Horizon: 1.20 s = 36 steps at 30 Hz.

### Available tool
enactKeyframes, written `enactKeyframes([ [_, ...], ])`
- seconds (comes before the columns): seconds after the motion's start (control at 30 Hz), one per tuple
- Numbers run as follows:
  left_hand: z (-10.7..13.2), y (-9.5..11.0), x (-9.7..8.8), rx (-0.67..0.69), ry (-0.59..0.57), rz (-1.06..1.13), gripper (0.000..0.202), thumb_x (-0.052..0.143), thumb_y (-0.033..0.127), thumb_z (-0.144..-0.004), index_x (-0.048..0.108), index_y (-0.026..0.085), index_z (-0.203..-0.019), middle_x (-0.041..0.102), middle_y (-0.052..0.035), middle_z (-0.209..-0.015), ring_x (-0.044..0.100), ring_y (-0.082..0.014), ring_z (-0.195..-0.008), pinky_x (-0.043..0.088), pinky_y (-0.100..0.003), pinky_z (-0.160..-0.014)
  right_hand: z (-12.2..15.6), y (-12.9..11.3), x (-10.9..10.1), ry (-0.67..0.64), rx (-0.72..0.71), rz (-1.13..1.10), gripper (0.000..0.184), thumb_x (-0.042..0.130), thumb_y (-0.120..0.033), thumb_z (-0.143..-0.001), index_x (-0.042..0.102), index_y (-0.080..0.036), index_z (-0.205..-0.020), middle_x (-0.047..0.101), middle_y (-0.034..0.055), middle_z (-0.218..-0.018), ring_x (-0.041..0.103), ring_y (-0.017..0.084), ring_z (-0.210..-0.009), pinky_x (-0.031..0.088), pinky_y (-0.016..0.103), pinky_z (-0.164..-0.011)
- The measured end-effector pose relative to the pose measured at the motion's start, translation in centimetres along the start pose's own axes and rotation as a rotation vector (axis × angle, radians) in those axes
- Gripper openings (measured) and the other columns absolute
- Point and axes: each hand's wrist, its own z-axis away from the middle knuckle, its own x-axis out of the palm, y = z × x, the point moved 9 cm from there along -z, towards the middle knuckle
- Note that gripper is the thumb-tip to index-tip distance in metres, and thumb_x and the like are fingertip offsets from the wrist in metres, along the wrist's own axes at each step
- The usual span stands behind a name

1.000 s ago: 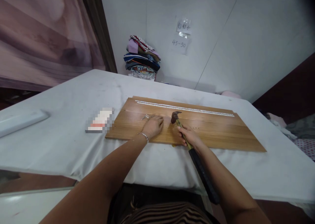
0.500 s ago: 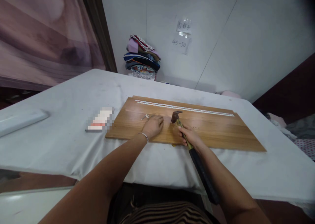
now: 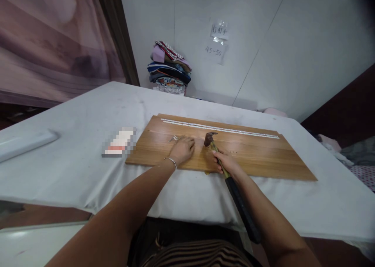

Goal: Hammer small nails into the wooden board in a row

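My right hand [image 3: 227, 163] is wrapped around the yellow upper shaft of a claw hammer [image 3: 238, 196]. The hammer's rusty head is raised just over the wooden board [image 3: 269, 161], and its black grip slants back toward my body. On the board, left of the hammer head, my left hand [image 3: 184, 149] lies palm down with fingers loosely bent and nothing visible in it. A few loose nails [image 3: 175, 138] lie right by its knuckles. Several small dark dots [image 3: 233, 152] mark the board to the right of my right hand.
Two white ruled strips [image 3: 219, 128] run along the board's far side. A white cloth covers the table [image 3: 88, 122]. A blurred box [image 3: 120, 142] sits left of the board, with a white object [image 3: 26, 144] farther left. Folded clothes [image 3: 169, 69] are stacked against the wall.
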Motion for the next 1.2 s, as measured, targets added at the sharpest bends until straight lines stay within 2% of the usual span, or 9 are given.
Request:
enactKeyframes([
  [0.23,-0.02,-0.11,0.03,-0.004,0.018,0.021,0.024,0.053,0.019,-0.098,0.077,0.018,-0.100,0.076,-0.0122,-0.119,0.067,-0.0269,-0.115,0.047,-0.046,-0.113,0.25,-0.41,0.27,-0.005,0.020,0.020,0.043,0.073,-0.056,-0.070,0.047,-0.025,-0.085,0.047,-0.0129,-0.057,0.037,0.005,-0.033,0.027,0.019,-0.027],
  [0.5,-0.05,0.05,0.06,0.013,0.008,0.008,0.024,0.052,0.019,-0.098,0.076,0.018,-0.099,0.076,-0.0122,-0.119,0.067,-0.0263,-0.114,0.047,-0.045,-0.113,0.16,-0.09,0.45,-0.016,0.012,0.012,0.046,0.074,-0.057,-0.066,0.045,-0.025,-0.081,0.047,-0.0129,-0.056,0.036,0.005,-0.033,0.027,0.019,-0.027],
  [0.77,0.03,0.03,-0.06,0.010,0.012,0.000,0.025,0.052,0.020,-0.099,0.076,0.018,-0.099,0.076,-0.0117,-0.118,0.067,-0.0264,-0.115,0.045,-0.047,-0.116,0.27,-0.52,0.33,-0.023,0.015,0.010,0.043,0.074,-0.055,-0.071,0.047,-0.026,-0.086,0.047,-0.0126,-0.058,0.037,0.005,-0.034,0.027,0.019,-0.028],
  [0.93,-0.06,0.00,-0.05,-0.003,-0.002,0.001,0.025,0.052,0.019,-0.098,0.077,0.018,-0.101,0.076,-0.0121,-0.120,0.067,-0.0268,-0.116,0.046,-0.046,-0.116,0.28,-0.46,0.58,-0.033,-0.001,0.026,0.045,0.073,-0.057,-0.068,0.043,-0.026,-0.080,0.047,-0.0125,-0.058,0.036,0.004,-0.034,0.027,0.018,-0.028],
  [1.2,-0.03,-0.04,-0.23,-0.007,0.019,0.041,0.026,0.052,0.019,-0.098,0.078,0.019,-0.100,0.076,-0.0122,-0.118,0.067,-0.0270,-0.115,0.046,-0.048,-0.116,0.30,-0.23,0.59,-0.027,0.003,0.024,0.046,0.072,-0.058,-0.065,0.044,-0.026,-0.081,0.046,-0.0130,-0.057,0.035,0.004,-0.033,0.027,0.018,-0.027],
])
